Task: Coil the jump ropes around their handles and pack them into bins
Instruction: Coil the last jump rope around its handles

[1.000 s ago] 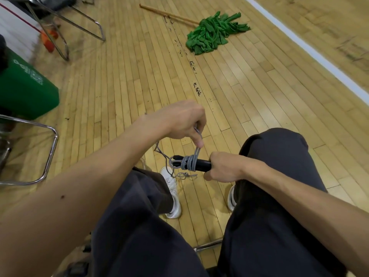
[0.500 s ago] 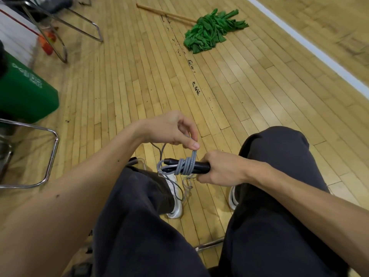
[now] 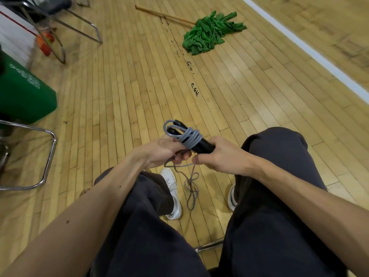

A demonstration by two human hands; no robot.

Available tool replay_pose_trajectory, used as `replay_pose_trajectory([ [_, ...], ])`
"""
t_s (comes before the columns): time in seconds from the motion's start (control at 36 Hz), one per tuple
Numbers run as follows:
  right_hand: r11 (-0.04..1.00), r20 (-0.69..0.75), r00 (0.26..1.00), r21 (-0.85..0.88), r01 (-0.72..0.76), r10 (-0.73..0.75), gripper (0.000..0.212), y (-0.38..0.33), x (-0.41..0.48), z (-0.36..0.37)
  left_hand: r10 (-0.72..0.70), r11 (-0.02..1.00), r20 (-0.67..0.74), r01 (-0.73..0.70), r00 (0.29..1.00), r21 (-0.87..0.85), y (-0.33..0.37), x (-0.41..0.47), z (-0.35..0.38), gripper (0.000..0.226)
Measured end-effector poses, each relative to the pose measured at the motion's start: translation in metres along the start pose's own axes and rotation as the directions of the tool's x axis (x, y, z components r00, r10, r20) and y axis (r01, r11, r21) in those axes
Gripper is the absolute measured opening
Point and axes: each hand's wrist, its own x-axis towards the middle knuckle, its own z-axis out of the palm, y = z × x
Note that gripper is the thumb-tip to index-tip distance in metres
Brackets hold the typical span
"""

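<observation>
The person sat with both knees in dark trousers [image 3: 279, 196] spread apart, arms reaching forward over the wooden floor [image 3: 139, 86]. The right hand [image 3: 223, 154] was clenched round the near ends of the two black handles [image 3: 205, 146], which lay together and pointed up and to the far left. The grey rope [image 3: 189, 136] was wound in several turns around the middle of the handles, with a loop standing out past their far tips. The left hand [image 3: 163, 150] sat just left of the coil, touching it, its fingers curled under and grasping the loose strand of the rope. From there the unwound rest hung down to the floor between two white shoes [image 3: 172, 188], where it lay in a slack loop. Far ahead a green mop [image 3: 211, 31] with a wooden stick [image 3: 163, 16] lay on the boards, and a white line [image 3: 299, 43] ran along the right. At the left stood a green container [image 3: 24, 96], with a chrome chair frame [image 3: 50, 156] nearer and another chair frame [image 3: 79, 27] farther off.
</observation>
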Motion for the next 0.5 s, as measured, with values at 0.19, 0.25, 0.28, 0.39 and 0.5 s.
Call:
replay_pose_trajectory([
  [0.19,0.985,-0.048,0.999,0.17,0.026,-0.018,0.015,0.002,0.003,-0.004,0.118,0.99,-0.081,-0.124,0.99,-0.074,-0.004,0.003,0.007,0.045],
  [0.25,0.982,-0.069,0.998,0.187,0.011,0.002,0.014,0.002,0.004,-0.004,0.141,0.988,-0.121,-0.147,0.983,-0.042,-0.003,0.0,0.009,0.042],
  [0.28,0.981,-0.08,0.997,0.194,0.003,0.013,0.015,0.002,0.005,-0.004,0.145,0.988,-0.136,-0.152,0.98,-0.037,-0.003,-0.001,0.009,0.04],
  [0.39,0.976,-0.124,0.991,0.219,-0.017,0.045,0.021,0.004,0.008,-0.005,0.176,0.983,-0.172,-0.181,0.969,-0.01,-0.002,-0.006,0.012,0.035],
  [0.5,0.965,-0.163,0.983,0.26,-0.039,0.084,0.027,0.004,0.01,-0.007,0.171,0.985,-0.155,-0.175,0.973,-0.013,-0.009,-0.011,0.013,0.026],
])
